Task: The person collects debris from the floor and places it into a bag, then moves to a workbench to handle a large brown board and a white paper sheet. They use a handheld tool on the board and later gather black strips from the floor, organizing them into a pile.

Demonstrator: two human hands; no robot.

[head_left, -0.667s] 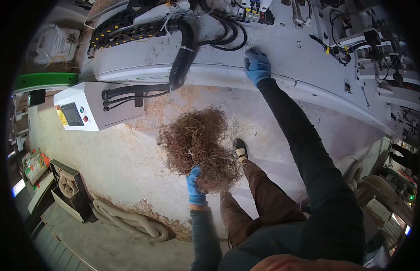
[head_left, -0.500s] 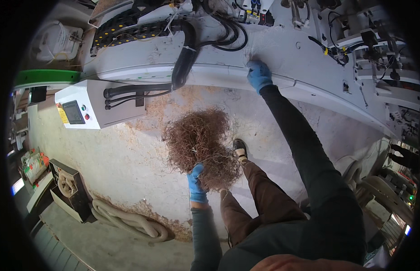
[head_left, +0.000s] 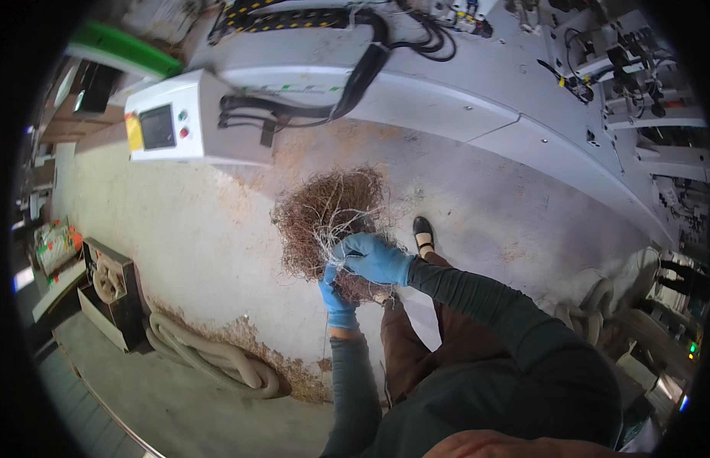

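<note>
A large tangled bundle of thin brown strands [head_left: 317, 206] hangs in front of me above the floor. My left hand [head_left: 337, 299], in a blue glove, is closed on the near lower side of this bundle. Over the bundle's near part, my right hand [head_left: 374, 258], gloved in blue too, pinches a loose clump of whitish strands [head_left: 328, 233]. These pale strands fan out across the top of the brown tangle. The two hands are close together, and the fingertips of the right are partly hidden.
A long light-grey machine [head_left: 477, 114] runs along the far side, with black cables [head_left: 366, 72]. At left far stands a white control box [head_left: 206, 114] with a screen. A coiled grey hose [head_left: 210, 355] lies beside an open dark box [head_left: 111, 294]. My shoe [head_left: 423, 229] is right of the bundle.
My right hand has come back from the machine's edge to the bundle, and whitish strands now show at its fingers. My left hand still grips the bundle. The whole view has shifted.
</note>
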